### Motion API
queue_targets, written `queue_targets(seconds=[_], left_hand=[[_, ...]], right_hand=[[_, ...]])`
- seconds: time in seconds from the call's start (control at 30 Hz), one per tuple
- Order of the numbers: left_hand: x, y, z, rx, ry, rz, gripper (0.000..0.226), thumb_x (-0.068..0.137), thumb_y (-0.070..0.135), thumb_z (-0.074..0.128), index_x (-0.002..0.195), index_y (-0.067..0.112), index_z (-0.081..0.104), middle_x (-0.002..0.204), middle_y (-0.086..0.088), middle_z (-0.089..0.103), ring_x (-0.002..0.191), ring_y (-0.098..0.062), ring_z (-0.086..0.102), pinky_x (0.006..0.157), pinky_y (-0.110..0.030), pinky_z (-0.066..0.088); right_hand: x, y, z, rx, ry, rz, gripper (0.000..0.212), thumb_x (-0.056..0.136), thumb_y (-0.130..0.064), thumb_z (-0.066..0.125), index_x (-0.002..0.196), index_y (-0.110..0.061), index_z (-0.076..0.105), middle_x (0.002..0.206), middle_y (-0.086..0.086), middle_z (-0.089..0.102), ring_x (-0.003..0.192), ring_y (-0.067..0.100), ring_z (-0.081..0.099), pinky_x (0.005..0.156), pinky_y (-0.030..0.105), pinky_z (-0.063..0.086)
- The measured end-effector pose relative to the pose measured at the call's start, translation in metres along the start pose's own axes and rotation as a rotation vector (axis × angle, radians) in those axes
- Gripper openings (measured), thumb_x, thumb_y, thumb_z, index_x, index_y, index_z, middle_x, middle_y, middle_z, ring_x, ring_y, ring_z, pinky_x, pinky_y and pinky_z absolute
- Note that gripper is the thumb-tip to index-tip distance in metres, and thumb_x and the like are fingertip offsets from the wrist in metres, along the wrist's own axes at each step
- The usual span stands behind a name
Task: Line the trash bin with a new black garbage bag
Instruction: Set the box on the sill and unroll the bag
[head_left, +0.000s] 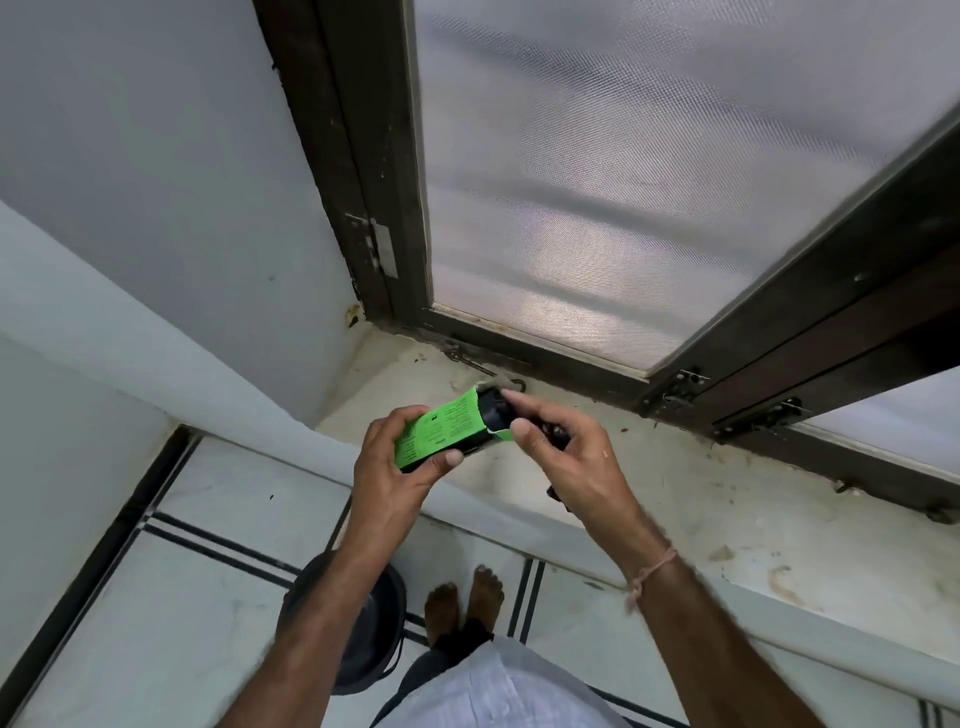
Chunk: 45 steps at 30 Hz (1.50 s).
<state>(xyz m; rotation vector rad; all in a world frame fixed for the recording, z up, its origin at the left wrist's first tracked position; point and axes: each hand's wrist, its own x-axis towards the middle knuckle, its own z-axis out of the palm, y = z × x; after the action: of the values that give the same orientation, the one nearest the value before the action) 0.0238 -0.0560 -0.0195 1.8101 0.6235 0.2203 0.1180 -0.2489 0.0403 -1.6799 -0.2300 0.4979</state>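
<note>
The roll of black garbage bags in a green paper sleeve (448, 431) is held over the stained white window sill (675, 499), well above the dark round trash bin (379, 629) on the floor. The sleeved end is gripped by the left hand (395, 467) as an anchor. The exposed black end is pinched by the right hand (566, 457), presumably so that a bag can be drawn out. The long axis runs from lower left to upper right, with the black end directed toward the dark window frame (519, 348).

Green label (441, 434) w/ blk print, blk bag roll (496, 410).

hands: 2, left hand (395, 460) and right hand (569, 462) | garbage bag roll (448, 428): 1 | trash bin (385, 623): 1 | bare feet (441, 608): 2 | wrist thread (650, 570): 1
</note>
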Motion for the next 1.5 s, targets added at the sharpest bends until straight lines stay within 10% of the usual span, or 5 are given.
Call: queue_targets(seconds=[0.2, 0.83, 1.0, 1.17, 1.5], left_hand=[[0.002, -0.004, -0.001, -0.092, 0.011, -0.032, 0.054, 0.07, 0.057, 0.082, 0.118, 0.04, 0.064, 0.117, 0.003, 0.063, 0.109, -0.013, 0.06, 0.086, -0.027, 0.049], [0.006, 0.003, -0.007, -0.093, -0.099, 0.004, 0.05, 0.07, 0.05, 0.085, 0.115, 0.043, 0.063, 0.119, 0.007, 0.063, 0.109, -0.004, 0.058, 0.083, -0.017, 0.048], [0.003, -0.003, -0.012, -0.104, -0.091, -0.009, 0.054, 0.068, 0.05, 0.085, 0.116, 0.038, 0.064, 0.119, 0.003, 0.063, 0.11, -0.012, 0.059, 0.085, -0.023, 0.049], [0.002, -0.001, -0.019, -0.079, -0.109, 0.001, 0.052, 0.066, 0.05, 0.084, 0.114, 0.043, 0.064, 0.12, 0.005, 0.063, 0.109, -0.007, 0.059, 0.082, -0.017, 0.049], [0.0, 0.005, -0.026, 0.0, -0.154, 0.079, 0.05, 0.073, 0.025, 0.091, 0.115, 0.033, 0.067, 0.117, 0.004, 0.063, 0.106, 0.0, 0.059, 0.078, -0.004, 0.044]], right_hand=[[0.005, 0.005, 0.003, 0.036, 0.072, 0.013, 0.023, 0.092, -0.013, 0.078, 0.115, -0.013, 0.08, 0.084, -0.015, 0.075, 0.069, -0.004, 0.064, 0.052, 0.008, 0.044], [0.015, 0.023, 0.01, -0.139, 0.049, -0.134, 0.03, 0.094, -0.027, 0.077, 0.123, -0.023, 0.079, 0.118, 0.001, 0.066, 0.106, 0.018, 0.068, 0.084, 0.04, 0.062], [0.007, 0.018, 0.007, -0.146, 0.072, -0.057, 0.041, 0.094, -0.042, 0.07, 0.132, -0.025, 0.073, 0.13, -0.003, 0.063, 0.114, 0.008, 0.063, 0.091, 0.028, 0.057], [0.006, 0.008, -0.012, 0.103, 0.084, 0.427, 0.051, 0.094, -0.061, 0.058, 0.13, -0.027, 0.072, 0.088, -0.001, 0.059, 0.067, 0.008, 0.047, 0.057, 0.02, 0.041], [-0.002, -0.016, -0.016, -0.051, -0.184, 0.163, 0.033, 0.094, -0.034, 0.075, 0.127, -0.039, 0.073, 0.092, -0.001, 0.068, 0.064, 0.007, 0.054, 0.055, 0.024, 0.043]])
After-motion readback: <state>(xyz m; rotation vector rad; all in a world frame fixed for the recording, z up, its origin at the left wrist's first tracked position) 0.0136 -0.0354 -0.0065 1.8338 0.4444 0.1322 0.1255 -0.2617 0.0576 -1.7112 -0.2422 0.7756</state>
